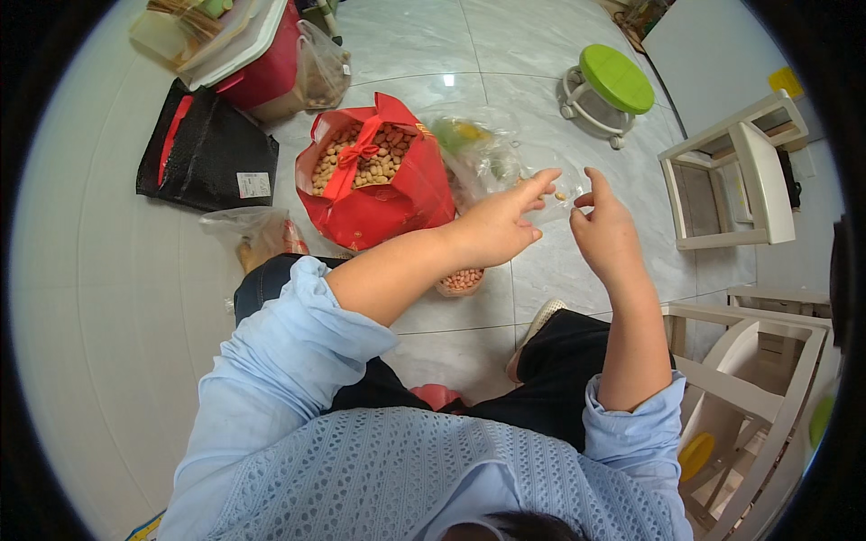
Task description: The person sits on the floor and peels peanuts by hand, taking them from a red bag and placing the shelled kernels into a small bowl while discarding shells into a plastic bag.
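My left hand (504, 220) reaches over a clear plastic bag (497, 162) on the tiled floor, its fingers apart and nothing seen in them. To its right, my right hand (602, 223) is raised with the index finger stretched out and holds nothing visible. A few peanut bits (559, 197) lie on the plastic between the hands. Left of them stands a red bag (399, 209) tied with a red ribbon, full of unshelled peanuts (379, 164). Below my left forearm is a container of shelled peanuts (462, 278), partly hidden by the arm.
A black padded bag (216, 149) and a knotted plastic bag (260, 233) lie at the left, below a red bin (264, 74). A green-topped wheeled stool (616, 78) stands at the upper right. White chairs (771, 182) line the right side.
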Demonstrator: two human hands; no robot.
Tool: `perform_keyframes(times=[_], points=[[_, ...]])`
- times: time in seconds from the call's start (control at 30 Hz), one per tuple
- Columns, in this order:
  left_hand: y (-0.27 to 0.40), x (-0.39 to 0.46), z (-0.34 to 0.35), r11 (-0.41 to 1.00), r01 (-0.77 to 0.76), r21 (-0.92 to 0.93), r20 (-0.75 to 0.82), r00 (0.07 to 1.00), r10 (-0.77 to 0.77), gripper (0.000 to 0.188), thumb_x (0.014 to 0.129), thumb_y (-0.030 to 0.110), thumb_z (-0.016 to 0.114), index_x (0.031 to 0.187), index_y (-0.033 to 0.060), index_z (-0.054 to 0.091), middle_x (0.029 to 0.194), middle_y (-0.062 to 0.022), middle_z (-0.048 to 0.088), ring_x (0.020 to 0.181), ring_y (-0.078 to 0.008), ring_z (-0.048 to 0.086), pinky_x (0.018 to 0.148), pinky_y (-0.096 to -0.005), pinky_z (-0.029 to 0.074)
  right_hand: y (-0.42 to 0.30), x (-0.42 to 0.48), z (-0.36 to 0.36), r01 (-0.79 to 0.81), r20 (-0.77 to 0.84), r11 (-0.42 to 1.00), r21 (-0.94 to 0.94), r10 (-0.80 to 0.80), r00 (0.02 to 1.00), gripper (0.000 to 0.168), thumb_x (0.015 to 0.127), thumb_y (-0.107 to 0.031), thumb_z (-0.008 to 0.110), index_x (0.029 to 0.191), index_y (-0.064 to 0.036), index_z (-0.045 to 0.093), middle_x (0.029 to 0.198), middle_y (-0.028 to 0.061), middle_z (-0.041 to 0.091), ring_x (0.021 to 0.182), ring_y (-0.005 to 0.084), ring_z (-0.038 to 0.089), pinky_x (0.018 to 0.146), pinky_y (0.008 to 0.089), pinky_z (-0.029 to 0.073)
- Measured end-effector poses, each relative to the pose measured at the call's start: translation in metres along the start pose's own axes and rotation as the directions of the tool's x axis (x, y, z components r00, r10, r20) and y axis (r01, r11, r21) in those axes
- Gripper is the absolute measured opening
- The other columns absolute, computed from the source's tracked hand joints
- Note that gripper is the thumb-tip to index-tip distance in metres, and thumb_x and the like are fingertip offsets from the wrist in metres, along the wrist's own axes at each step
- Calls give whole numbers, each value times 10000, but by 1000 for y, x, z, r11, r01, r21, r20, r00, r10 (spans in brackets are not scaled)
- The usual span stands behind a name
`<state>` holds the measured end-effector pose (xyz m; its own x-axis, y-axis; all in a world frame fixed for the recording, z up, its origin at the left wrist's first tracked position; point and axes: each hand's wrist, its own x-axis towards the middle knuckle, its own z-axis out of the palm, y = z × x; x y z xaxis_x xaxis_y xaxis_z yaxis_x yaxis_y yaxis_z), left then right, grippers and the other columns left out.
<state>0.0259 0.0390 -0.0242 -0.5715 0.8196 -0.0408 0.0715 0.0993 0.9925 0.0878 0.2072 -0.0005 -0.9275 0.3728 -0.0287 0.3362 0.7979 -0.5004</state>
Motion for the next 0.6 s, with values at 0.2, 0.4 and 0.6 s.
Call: perform_keyframes(times=[0.2,0.4,0.6], points=[[-9,-2,-34,977,152,149,-88,986,-140,389,812,-43,481,1194,17,525,1123,-102,593,1029,-198,580,879,-293,460,1,-3,-14,33,169,996,-84,-18,985,358,802,-152,548,1141,-39,570,915,154,664,879,338,624,779,420,491],[-26,-18,-111,808,252,533,-433,901,4,312,742,-49,417,985,-3,607,921,-151,641,894,-254,605,803,-326,465,1,-16,-9,195,481,963,-187,-83,873,273,821,-203,578,1049,-54,601,900,187,650,878,350,615,757,438,487],[-89,-28,-151,612,525,591,-449,845,-292,234,811,46,477,997,31,620,963,-156,650,904,-292,613,806,-358,466,-12,-18,-6,242,516,954,-175,-121,848,252,829,-211,580,1018,-46,598,902,185,646,880,351,611,757,446,483]])
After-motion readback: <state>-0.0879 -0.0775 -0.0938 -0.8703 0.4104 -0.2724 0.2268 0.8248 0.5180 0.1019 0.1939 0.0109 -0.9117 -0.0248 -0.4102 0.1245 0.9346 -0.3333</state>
